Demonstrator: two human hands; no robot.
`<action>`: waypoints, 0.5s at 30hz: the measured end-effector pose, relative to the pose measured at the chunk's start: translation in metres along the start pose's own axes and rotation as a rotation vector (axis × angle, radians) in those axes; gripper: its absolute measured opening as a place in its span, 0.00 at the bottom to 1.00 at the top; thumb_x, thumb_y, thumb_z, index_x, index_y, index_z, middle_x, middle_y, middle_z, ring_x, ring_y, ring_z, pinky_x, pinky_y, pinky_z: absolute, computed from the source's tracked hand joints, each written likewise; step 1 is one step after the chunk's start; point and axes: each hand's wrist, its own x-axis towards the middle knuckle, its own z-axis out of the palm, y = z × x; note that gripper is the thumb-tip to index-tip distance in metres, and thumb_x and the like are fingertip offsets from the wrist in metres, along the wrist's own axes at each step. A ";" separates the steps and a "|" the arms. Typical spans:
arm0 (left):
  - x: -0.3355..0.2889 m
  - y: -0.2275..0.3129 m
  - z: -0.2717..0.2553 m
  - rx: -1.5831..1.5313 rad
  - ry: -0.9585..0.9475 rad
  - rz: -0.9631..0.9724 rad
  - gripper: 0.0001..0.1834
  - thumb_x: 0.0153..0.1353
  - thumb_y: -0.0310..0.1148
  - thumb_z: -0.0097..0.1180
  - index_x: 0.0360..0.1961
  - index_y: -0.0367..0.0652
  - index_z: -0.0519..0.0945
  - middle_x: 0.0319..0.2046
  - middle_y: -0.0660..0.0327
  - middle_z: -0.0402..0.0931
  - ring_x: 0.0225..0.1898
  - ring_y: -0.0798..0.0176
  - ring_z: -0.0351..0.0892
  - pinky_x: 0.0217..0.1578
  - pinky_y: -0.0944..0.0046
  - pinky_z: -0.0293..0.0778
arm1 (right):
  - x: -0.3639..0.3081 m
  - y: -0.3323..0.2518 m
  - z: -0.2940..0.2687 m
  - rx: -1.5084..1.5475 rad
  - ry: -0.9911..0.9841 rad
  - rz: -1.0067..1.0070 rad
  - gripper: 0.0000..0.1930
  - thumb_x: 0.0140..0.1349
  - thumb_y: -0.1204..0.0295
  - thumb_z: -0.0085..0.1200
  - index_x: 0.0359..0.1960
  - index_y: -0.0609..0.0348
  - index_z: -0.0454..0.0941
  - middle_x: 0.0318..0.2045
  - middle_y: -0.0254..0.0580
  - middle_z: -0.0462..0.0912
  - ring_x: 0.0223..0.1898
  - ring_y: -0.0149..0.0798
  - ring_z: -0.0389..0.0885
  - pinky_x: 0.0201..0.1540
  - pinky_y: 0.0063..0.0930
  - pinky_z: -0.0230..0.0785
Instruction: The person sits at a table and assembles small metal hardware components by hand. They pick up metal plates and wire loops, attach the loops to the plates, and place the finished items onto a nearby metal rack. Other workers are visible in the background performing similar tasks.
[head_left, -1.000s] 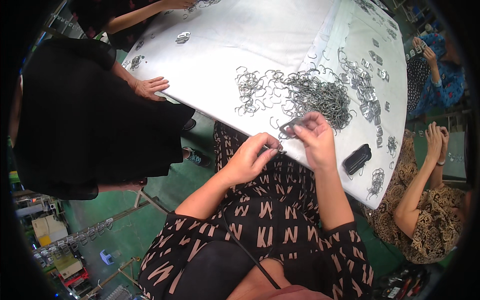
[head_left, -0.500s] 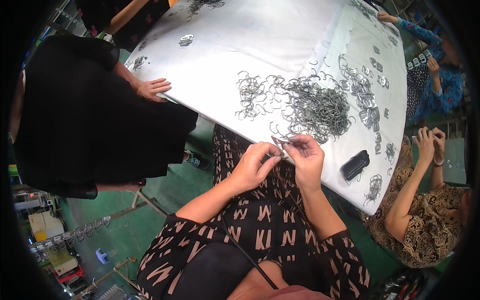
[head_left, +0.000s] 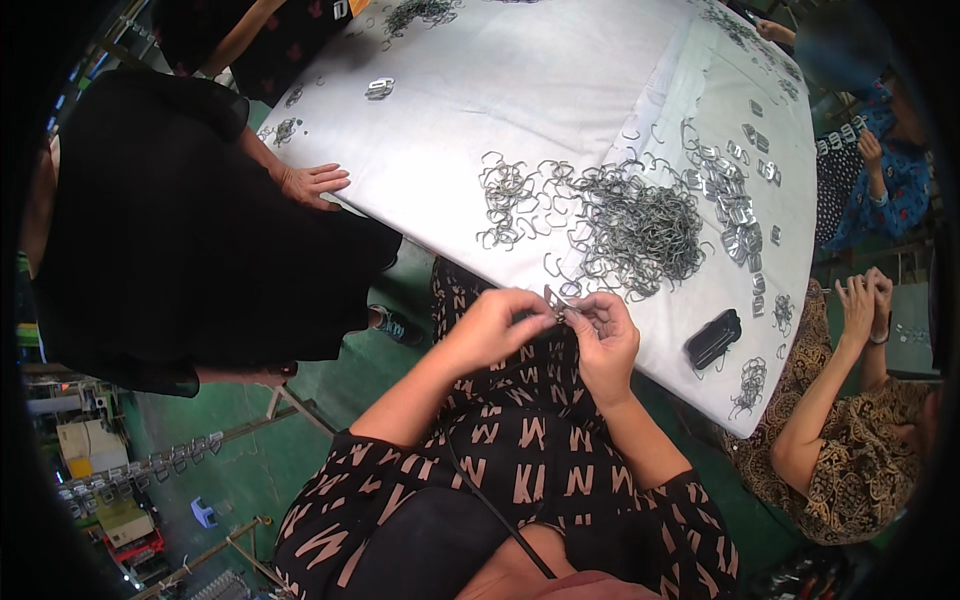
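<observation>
Both hands meet at the near edge of the white-covered table (head_left: 440,150), over my lap. Thumb and fingers of my left hand (head_left: 498,328) pinch one side of a small dark metal piece (head_left: 551,297). My right hand (head_left: 606,335) is closed at its other side, fingertips curled against it. The piece is mostly hidden by my fingers, so its exact kind is unclear. Just beyond my hands lies a dense pile of bent wire hooks (head_left: 645,232). A looser spread of the same hooks (head_left: 510,198) sits left of it.
Right of the pile lie flat silvery buckles (head_left: 738,215), a small black tray (head_left: 713,340) and a little heap of wire rings (head_left: 750,382). A co-worker's hand (head_left: 314,184) rests on the left table edge. On the right, another co-worker's hands (head_left: 862,300) are raised.
My fingers have shifted around the small metal piece, and my left hand has moved slightly left. The whole view has tilted a little; the piles look unchanged.
</observation>
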 end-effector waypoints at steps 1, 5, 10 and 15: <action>0.007 -0.006 -0.010 -0.002 0.014 0.079 0.05 0.59 0.25 0.59 0.34 0.34 0.82 0.33 0.56 0.82 0.36 0.65 0.81 0.42 0.65 0.75 | 0.000 0.001 -0.001 -0.005 0.005 0.000 0.08 0.60 0.85 0.55 0.39 0.68 0.71 0.37 0.41 0.79 0.38 0.27 0.77 0.43 0.19 0.71; 0.059 -0.028 -0.037 0.686 0.268 0.283 0.05 0.54 0.26 0.61 0.32 0.38 0.83 0.32 0.56 0.80 0.37 0.56 0.79 0.39 0.60 0.75 | 0.000 -0.001 -0.002 -0.100 0.051 -0.059 0.06 0.58 0.83 0.57 0.35 0.68 0.73 0.31 0.39 0.82 0.33 0.27 0.79 0.39 0.21 0.72; 0.098 -0.046 -0.038 1.093 0.091 0.413 0.04 0.48 0.26 0.54 0.24 0.38 0.80 0.29 0.58 0.76 0.36 0.56 0.76 0.38 0.60 0.76 | -0.003 -0.010 -0.004 -0.130 0.050 -0.024 0.06 0.56 0.83 0.58 0.34 0.67 0.74 0.29 0.38 0.82 0.32 0.26 0.79 0.39 0.20 0.72; 0.111 -0.043 -0.040 1.291 -0.056 0.422 0.05 0.46 0.27 0.53 0.24 0.40 0.80 0.29 0.58 0.76 0.36 0.56 0.76 0.36 0.60 0.76 | 0.000 -0.009 -0.008 -0.155 0.054 -0.048 0.06 0.56 0.81 0.59 0.34 0.67 0.76 0.27 0.37 0.82 0.29 0.26 0.79 0.36 0.21 0.72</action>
